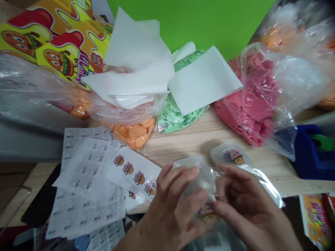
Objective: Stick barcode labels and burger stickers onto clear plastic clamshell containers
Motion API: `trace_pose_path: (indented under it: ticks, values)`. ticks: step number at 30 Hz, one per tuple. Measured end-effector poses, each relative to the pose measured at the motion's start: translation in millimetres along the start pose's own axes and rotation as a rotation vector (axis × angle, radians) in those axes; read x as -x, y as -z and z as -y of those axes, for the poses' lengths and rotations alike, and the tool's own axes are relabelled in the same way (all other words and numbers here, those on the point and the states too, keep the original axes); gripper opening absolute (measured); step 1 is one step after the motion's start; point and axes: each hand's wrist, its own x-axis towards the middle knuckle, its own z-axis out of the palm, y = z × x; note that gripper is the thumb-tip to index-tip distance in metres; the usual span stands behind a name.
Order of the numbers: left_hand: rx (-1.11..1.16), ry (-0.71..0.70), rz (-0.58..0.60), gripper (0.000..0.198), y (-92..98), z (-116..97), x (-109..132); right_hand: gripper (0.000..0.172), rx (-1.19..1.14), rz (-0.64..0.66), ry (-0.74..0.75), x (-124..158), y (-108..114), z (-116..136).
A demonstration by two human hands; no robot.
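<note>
My left hand (pixel 175 202) is wrapped round a clear plastic container (pixel 196 174), just above the near edge of the table. A burger-character sticker (pixel 208 211) shows on the container's side, partly covered by my fingers and blurred. My right hand (pixel 246 205) has its thumb and bent fingers at the container's right edge, beside the sticker. Just behind it lies a clear plastic lid or tub (pixel 227 153) bearing a similar burger sticker. A sheet of burger stickers (pixel 136 174) lies to the left of my left hand.
Barcode label sheets (pixel 86 209) overlap on the left. Behind stand bags of orange pieces (pixel 136 134), green pieces (pixel 178 115) and pink pieces (pixel 256 101), with white papers (pixel 204 83) on top. A blue tape dispenser (pixel 309 153) is at right; printed yellow packaging (pixel 60 52) at back left.
</note>
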Motion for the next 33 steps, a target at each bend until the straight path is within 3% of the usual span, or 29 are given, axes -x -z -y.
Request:
trace_pose_path:
  ticks: [2, 3, 5, 6, 7, 10, 14, 17, 20, 22, 23, 25, 27, 30, 33]
  values:
    - [0.044, 0.134, -0.015, 0.09, 10.6, 14.2, 12.7, 0.042, -0.177, -0.059, -0.112, -0.4, 23.4, -0.7]
    - [0.027, 0.278, -0.021, 0.085, 17.8, 26.9, 20.4, 0.042, -0.188, -0.135, -0.175, -3.7, 37.4, -3.0]
    - [-0.178, 0.64, -0.117, 0.058, 33.1, 60.8, 36.8, 0.04, -0.088, -0.29, -0.264, -16.6, 66.0, -11.2]
    - [-0.328, 0.846, -0.084, 0.054, 39.8, 79.6, 44.6, 0.038, -0.005, -0.302, -0.272, -25.3, 78.6, -17.1]
    - [-0.374, 0.958, -0.065, 0.06, 45.1, 97.9, 51.6, 0.038, 0.107, -0.263, -0.268, -34.8, 88.8, -23.9]
    - [-0.396, 1.144, 0.06, 0.072, 51.3, 138.5, 65.5, 0.038, 0.413, -0.168, -0.208, -59.8, 102.0, -48.0]
    - [-0.312, 1.243, 0.162, 0.042, 49.2, 154.0, 66.4, 0.032, 0.594, -0.146, -0.095, -70.5, 91.3, -71.4]
    - [-0.174, 1.28, 0.146, 0.021, 55.3, 149.8, 61.7, 0.029, 0.695, -0.158, 0.034, -65.4, 80.8, -65.3]
    - [0.036, 1.297, 0.039, 0.028, 72.7, 132.4, 59.0, 0.029, 0.757, -0.258, 0.171, -58.4, 61.5, -34.7]
    - [0.19, 1.303, -0.061, 0.034, 86.3, 111.8, 56.9, 0.023, 0.721, -0.253, 0.286, -55.0, 35.3, -5.6]
    - [0.251, 1.302, -0.111, 0.036, 92.1, 99.3, 55.0, 0.017, 0.676, -0.215, 0.336, -53.9, 17.9, 9.6]
    - [0.343, 1.295, -0.205, 0.04, 99.6, 72.5, 49.3, 0.015, 0.53, 0.117, 0.578, -53.0, -21.9, 37.0]
    - [0.475, 1.246, -0.308, 0.037, 101.8, 46.8, 41.9, 0.022, 0.375, 0.307, 0.695, -53.3, -61.0, 56.4]
    - [0.576, 1.062, -0.364, 0.018, 100.5, 17.2, 32.4, 0.02, 0.273, 0.283, 0.709, -54.3, -100.5, 67.0]
    - [0.576, 0.965, -0.347, 0.015, 100.2, 0.6, 29.7, 0.016, 0.304, 0.237, 0.74, -52.5, -109.5, 63.6]
